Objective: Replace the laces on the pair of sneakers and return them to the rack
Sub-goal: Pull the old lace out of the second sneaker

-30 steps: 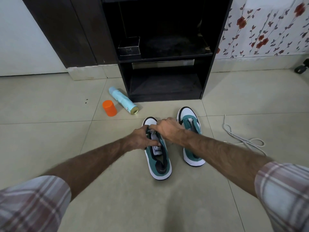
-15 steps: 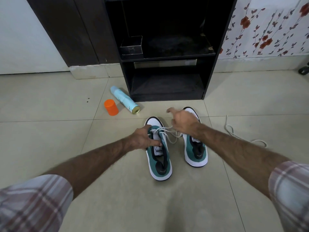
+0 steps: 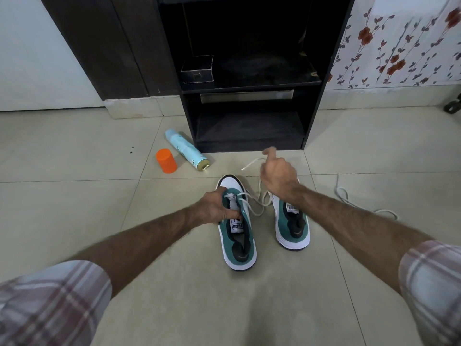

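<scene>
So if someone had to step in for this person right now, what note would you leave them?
Left hand grips the left sneaker at its tongue, steadying it on the floor.
Right hand pinches the white lace and pulls it up out of that sneaker's front eyelets.
Right sneaker stands beside it with no lace showing; a loose lace lies on the tiles to the right.
Left: finish lacing both, then put the pair in the dark rack.

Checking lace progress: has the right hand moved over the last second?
Yes. The right hand has pulled the lace away from the left sneaker, toward the rack.
</scene>
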